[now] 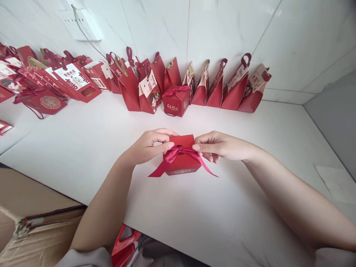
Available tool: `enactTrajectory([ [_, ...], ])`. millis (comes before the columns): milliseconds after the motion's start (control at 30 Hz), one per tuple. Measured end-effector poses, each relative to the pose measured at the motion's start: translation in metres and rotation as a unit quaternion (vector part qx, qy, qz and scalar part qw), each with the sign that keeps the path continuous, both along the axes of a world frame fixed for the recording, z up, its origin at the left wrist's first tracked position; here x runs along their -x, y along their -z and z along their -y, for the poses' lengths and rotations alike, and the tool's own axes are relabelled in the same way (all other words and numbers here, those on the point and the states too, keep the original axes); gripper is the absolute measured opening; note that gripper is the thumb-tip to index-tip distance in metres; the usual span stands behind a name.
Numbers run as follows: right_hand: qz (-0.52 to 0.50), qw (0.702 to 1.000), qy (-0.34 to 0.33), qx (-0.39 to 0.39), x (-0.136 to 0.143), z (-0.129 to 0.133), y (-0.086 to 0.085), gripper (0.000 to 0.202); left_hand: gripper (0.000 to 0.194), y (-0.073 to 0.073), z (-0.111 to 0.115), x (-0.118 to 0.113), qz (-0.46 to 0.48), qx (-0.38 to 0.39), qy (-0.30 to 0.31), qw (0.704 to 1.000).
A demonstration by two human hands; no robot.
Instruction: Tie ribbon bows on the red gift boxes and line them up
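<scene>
A small red box (182,161) stands on the white table (222,207) in front of me, with gold print low on its near face. A magenta ribbon (171,157) is tied in a bow at its top, and its two tails spread left and right. My left hand (151,146) pinches the bow's left side, its other fingers behind the box's upper edge. On the opposite side, my right hand (215,146) has thumb and forefinger closed on the ribbon by the box's right edge.
Behind, a red box with a ribbon (175,102) stands among upright red gift bags (215,92) along the tiled wall. More red boxes (48,102) crowd the back left. A cardboard box (41,222) is below the table at the lower left.
</scene>
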State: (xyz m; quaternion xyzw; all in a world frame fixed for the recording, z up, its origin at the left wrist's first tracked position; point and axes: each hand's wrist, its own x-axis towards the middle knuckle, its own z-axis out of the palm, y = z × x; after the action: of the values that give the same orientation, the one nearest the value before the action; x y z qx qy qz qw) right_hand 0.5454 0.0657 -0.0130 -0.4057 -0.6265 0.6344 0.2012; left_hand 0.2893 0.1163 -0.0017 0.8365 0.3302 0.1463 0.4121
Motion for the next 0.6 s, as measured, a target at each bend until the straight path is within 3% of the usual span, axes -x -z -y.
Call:
enactTrajectory([
  [167, 0.018, 1.0, -0.018, 0.007, -0.001, 0.0, -0.002, 0.039, 0.036, -0.006, 0.004, 0.001, -0.035, -0.032, 0.005, 0.999],
  [300, 0.035, 0.999, -0.029, -0.008, -0.002, 0.001, -0.004, 0.039, 0.038, -0.003, 0.007, -0.003, -0.04, -0.065, -0.011, 0.997],
  [367, 0.044, 0.998, -0.004, -0.046, 0.0, 0.004, -0.007, 0.033, 0.036, 0.0, 0.008, -0.005, -0.021, -0.058, -0.015, 0.998],
  [467, 0.082, 0.968, 0.106, -0.211, 0.007, 0.015, -0.014, 0.025, 0.033, 0.003, 0.009, -0.008, -0.007, -0.035, -0.016, 0.999],
  [533, 0.124, 0.914, 0.158, -0.353, 0.015, 0.024, -0.016, 0.021, 0.034, 0.004, 0.008, -0.009, -0.005, -0.029, -0.021, 0.999],
  [600, 0.17, 0.859, 0.152, -0.458, 0.023, 0.032, -0.016, 0.016, 0.033, 0.004, 0.008, -0.009, -0.002, -0.031, -0.022, 0.999],
])
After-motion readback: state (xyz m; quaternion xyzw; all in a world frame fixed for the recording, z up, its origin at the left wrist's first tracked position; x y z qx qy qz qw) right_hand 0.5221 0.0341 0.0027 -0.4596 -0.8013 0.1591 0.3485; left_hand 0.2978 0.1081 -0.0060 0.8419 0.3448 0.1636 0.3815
